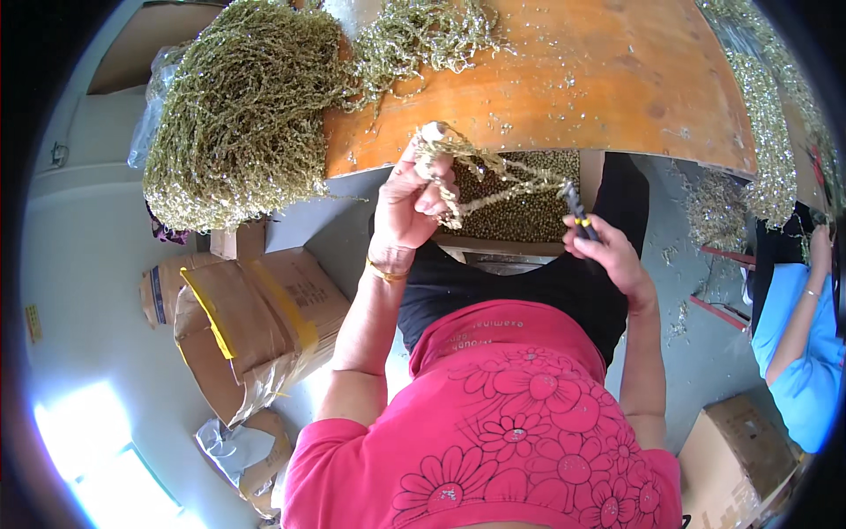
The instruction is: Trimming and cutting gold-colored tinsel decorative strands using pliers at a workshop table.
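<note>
My left hand (412, 204) is closed round a loop of glittery gold twisted strand (507, 196), just in front of the table edge. A pale, whitish piece (433, 132) shows at the top of that grip. My right hand (612, 256) grips a pair of pliers (579, 216) with black and yellow handles. The plier jaws meet the right end of the strand, which stretches between both hands; whether they are clamped on it is too small to tell. Below the strand, a box of small round gold beads (529, 216) sits over my lap.
A big heap of glittery gold strands (247, 115) hangs over the left of the orange wooden table (599, 88), beside a smaller pile (423, 40). Cardboard boxes stand at left (300, 309) and lower right (740, 450). A person in blue (797, 326) works at far right.
</note>
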### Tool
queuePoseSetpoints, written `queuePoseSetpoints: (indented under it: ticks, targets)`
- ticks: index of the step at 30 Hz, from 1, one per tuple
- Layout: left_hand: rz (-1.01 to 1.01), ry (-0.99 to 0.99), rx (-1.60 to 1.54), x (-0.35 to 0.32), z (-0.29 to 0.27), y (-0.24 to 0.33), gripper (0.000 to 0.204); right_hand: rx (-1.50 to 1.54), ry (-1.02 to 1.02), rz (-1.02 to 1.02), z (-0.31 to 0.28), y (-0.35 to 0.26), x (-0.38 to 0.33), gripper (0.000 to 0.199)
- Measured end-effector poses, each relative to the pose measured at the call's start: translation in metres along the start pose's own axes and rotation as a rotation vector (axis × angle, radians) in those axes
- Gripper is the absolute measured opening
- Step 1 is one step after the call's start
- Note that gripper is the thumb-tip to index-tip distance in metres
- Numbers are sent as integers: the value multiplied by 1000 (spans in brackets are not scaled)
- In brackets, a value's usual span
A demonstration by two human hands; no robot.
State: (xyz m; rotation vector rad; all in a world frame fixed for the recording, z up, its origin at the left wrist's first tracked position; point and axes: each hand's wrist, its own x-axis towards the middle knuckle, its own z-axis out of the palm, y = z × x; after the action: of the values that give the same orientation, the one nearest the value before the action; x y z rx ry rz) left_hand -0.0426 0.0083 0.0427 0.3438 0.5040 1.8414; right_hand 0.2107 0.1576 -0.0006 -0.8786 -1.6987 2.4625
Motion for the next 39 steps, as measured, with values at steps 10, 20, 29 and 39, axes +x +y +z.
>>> queuePoseSetpoints:
  ticks: [10, 20, 29, 39]
  targets:
    - [-48, -56, -61, 1, -8, -5, 45, 134, 291, -298, 36, -12, -2, 38]
    - [-184, 5, 69, -9, 11, -13, 42, 72, 75, -579, 100, -33, 63, 35]
    - [-256, 27, 93, -7, 9, -15, 46, 139, 301, -607, 69, -47, 54, 23]
    - [-240, -14, 169, -13, 3, -18, 50, 334, 386, -514, 44, -31, 50, 30]
